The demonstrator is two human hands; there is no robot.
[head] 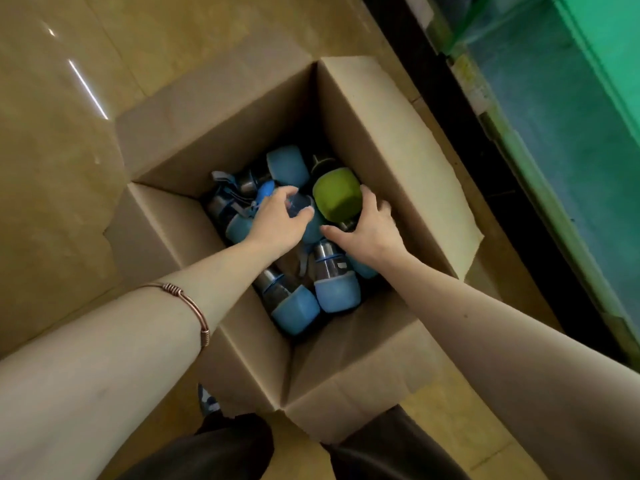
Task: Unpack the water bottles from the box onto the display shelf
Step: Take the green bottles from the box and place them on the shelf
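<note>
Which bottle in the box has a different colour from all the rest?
The green-sleeved bottle at the far right of the box, gripped by the right hand. Every other visible bottle sleeve is blue, including the one under the left hand.

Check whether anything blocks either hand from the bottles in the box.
Nothing visible does. The cardboard box stands open, flaps folded out. The left hand already grips a blue bottle, and the right hand curls around the green-based bottle.
</note>
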